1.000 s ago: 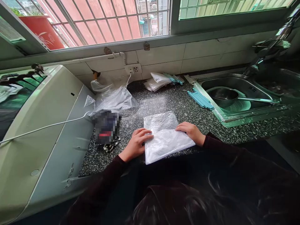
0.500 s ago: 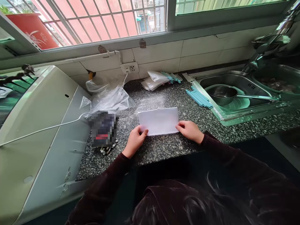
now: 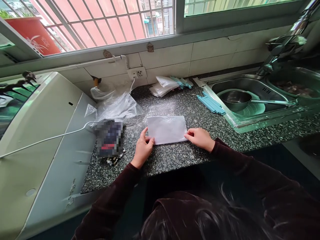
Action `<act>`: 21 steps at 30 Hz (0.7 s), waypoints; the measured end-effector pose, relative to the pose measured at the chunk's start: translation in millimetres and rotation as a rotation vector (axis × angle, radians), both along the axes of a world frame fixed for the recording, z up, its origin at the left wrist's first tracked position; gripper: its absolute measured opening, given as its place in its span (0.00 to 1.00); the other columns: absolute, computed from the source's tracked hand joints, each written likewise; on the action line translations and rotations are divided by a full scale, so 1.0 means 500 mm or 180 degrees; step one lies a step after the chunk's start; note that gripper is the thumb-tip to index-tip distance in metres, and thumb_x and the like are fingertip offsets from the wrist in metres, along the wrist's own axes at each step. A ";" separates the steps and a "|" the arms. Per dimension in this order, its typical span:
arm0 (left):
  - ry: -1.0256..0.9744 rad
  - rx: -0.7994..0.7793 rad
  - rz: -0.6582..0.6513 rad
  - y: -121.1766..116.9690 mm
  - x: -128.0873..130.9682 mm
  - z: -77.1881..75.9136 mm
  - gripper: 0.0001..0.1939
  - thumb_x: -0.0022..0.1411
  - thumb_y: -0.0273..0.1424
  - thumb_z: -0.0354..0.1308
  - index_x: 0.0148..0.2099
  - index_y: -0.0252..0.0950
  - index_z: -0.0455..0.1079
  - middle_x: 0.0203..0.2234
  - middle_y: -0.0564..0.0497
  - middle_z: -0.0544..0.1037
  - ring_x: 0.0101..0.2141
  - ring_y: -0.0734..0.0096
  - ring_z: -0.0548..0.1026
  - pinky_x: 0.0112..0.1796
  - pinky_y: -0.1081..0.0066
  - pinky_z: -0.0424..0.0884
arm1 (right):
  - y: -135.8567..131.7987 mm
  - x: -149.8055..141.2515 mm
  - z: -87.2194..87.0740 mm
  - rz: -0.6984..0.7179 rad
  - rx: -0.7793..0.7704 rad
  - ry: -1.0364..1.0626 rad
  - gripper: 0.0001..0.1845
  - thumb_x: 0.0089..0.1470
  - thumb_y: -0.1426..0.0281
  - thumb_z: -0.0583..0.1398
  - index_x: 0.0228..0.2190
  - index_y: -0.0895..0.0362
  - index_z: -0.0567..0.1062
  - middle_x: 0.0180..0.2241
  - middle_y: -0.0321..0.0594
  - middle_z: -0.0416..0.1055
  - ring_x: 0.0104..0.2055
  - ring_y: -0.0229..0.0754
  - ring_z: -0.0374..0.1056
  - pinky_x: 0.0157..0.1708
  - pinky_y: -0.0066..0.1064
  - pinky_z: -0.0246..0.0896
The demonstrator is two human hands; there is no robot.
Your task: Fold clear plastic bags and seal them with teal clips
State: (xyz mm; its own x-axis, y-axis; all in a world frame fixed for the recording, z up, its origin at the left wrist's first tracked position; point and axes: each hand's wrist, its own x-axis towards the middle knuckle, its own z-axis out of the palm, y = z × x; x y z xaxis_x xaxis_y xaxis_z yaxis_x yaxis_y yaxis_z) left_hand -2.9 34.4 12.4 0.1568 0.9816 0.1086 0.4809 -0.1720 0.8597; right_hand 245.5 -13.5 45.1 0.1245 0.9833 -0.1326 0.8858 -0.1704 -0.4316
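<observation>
A folded translucent white plastic bag point(image 3: 167, 129) lies flat on the speckled granite counter point(image 3: 175, 156). My left hand point(image 3: 143, 148) pinches its near left corner, fingers closed on the edge. My right hand point(image 3: 200, 138) pinches the near right corner, fingers curled together. Both hands rest on the counter at the bag's near edge.
A blurred dark object point(image 3: 109, 138) lies left of the bag, with a white cable point(image 3: 50, 137) running across a white appliance point(image 3: 37, 150). Crumpled clear bags point(image 3: 116, 105) and a stack of folded bags point(image 3: 163, 86) sit at the back. Teal strips point(image 3: 211, 104) lie by the sink point(image 3: 250, 100) holding a steel pot.
The bag was spread larger toward me a second ago; it has been folded in half away from me into a narrow rectangle. Both hands shifted to its near corners.
</observation>
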 end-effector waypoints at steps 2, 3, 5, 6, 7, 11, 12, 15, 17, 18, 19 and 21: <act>-0.0093 -0.0067 0.0005 0.002 -0.001 -0.003 0.31 0.53 0.33 0.54 0.58 0.26 0.56 0.23 0.53 0.76 0.30 0.67 0.74 0.40 0.65 0.68 | -0.003 0.000 -0.003 0.0051 0.0094 0.0117 0.11 0.50 0.62 0.57 0.23 0.54 0.74 0.23 0.35 0.73 0.26 0.37 0.65 0.26 0.27 0.48; -0.0146 -0.0105 0.0010 0.003 -0.002 -0.005 0.31 0.53 0.33 0.54 0.58 0.26 0.57 0.23 0.52 0.76 0.30 0.66 0.75 0.40 0.64 0.68 | -0.004 0.001 -0.006 0.0078 0.0140 0.0181 0.11 0.50 0.62 0.57 0.23 0.54 0.73 0.23 0.34 0.72 0.26 0.37 0.64 0.27 0.27 0.48; -0.0312 -0.0205 -0.0021 0.004 -0.004 -0.006 0.28 0.52 0.34 0.54 0.54 0.27 0.60 0.24 0.51 0.77 0.30 0.66 0.75 0.40 0.65 0.68 | -0.006 0.002 -0.012 0.0119 0.0227 0.0321 0.10 0.49 0.63 0.57 0.22 0.55 0.72 0.22 0.34 0.71 0.25 0.36 0.63 0.27 0.27 0.49; -0.0414 -0.0262 -0.0072 0.005 -0.004 -0.005 0.25 0.52 0.34 0.55 0.52 0.29 0.62 0.25 0.50 0.77 0.31 0.66 0.76 0.40 0.65 0.69 | -0.006 0.003 -0.015 0.0132 0.0263 0.0393 0.10 0.49 0.64 0.57 0.22 0.55 0.72 0.22 0.34 0.71 0.24 0.36 0.63 0.27 0.27 0.49; -0.0506 -0.0309 -0.0139 0.004 -0.005 -0.004 0.22 0.51 0.35 0.55 0.48 0.30 0.64 0.25 0.50 0.78 0.31 0.66 0.76 0.39 0.66 0.69 | -0.005 0.004 -0.018 0.0145 0.0296 0.0464 0.10 0.49 0.64 0.57 0.21 0.55 0.71 0.22 0.34 0.70 0.24 0.36 0.62 0.27 0.27 0.49; -0.0589 -0.0270 -0.0380 0.002 -0.009 0.004 0.11 0.52 0.37 0.54 0.35 0.34 0.67 0.25 0.50 0.77 0.31 0.67 0.75 0.37 0.68 0.69 | -0.002 0.009 -0.027 0.0273 0.0477 0.0603 0.10 0.48 0.65 0.58 0.20 0.56 0.69 0.23 0.35 0.70 0.26 0.36 0.62 0.28 0.27 0.51; -0.0554 -0.0223 -0.0414 0.002 -0.010 0.005 0.11 0.53 0.38 0.54 0.32 0.35 0.67 0.25 0.51 0.77 0.30 0.68 0.75 0.37 0.68 0.69 | -0.001 0.010 -0.027 0.0334 0.0519 0.0563 0.10 0.47 0.65 0.59 0.20 0.56 0.69 0.23 0.36 0.70 0.27 0.37 0.62 0.29 0.28 0.51; -0.0330 -0.0071 -0.0434 0.002 -0.016 0.007 0.11 0.53 0.39 0.53 0.29 0.35 0.67 0.24 0.51 0.75 0.29 0.68 0.72 0.35 0.69 0.68 | -0.001 0.010 -0.025 0.0460 0.0481 0.0317 0.11 0.47 0.64 0.60 0.19 0.56 0.69 0.26 0.38 0.71 0.32 0.40 0.62 0.35 0.31 0.52; -0.0010 0.0071 -0.0318 0.003 -0.017 0.006 0.12 0.53 0.39 0.52 0.28 0.36 0.67 0.25 0.50 0.74 0.31 0.66 0.71 0.36 0.67 0.67 | -0.003 0.006 -0.022 0.0438 0.0361 0.0143 0.11 0.49 0.65 0.59 0.19 0.56 0.70 0.28 0.38 0.72 0.34 0.41 0.63 0.38 0.33 0.51; 0.0211 0.0152 -0.0237 0.003 -0.017 0.005 0.11 0.53 0.39 0.52 0.27 0.36 0.67 0.24 0.50 0.73 0.31 0.65 0.71 0.37 0.66 0.66 | -0.004 0.004 -0.021 0.0409 0.0320 0.0058 0.12 0.50 0.65 0.58 0.19 0.56 0.71 0.28 0.38 0.73 0.35 0.42 0.63 0.38 0.33 0.51; 0.0459 0.0232 -0.0156 0.003 -0.016 0.004 0.10 0.53 0.38 0.52 0.26 0.37 0.66 0.24 0.50 0.73 0.32 0.64 0.70 0.38 0.64 0.65 | -0.006 0.001 -0.021 0.0386 0.0303 -0.0026 0.12 0.51 0.65 0.58 0.19 0.56 0.70 0.28 0.38 0.73 0.35 0.42 0.63 0.38 0.33 0.50; 0.0933 0.0374 -0.0016 0.001 -0.013 0.002 0.08 0.52 0.35 0.53 0.25 0.37 0.66 0.23 0.49 0.72 0.33 0.61 0.69 0.40 0.62 0.64 | -0.008 -0.005 -0.022 0.0375 0.0343 -0.0195 0.13 0.51 0.64 0.57 0.19 0.56 0.70 0.28 0.38 0.72 0.35 0.42 0.62 0.37 0.33 0.49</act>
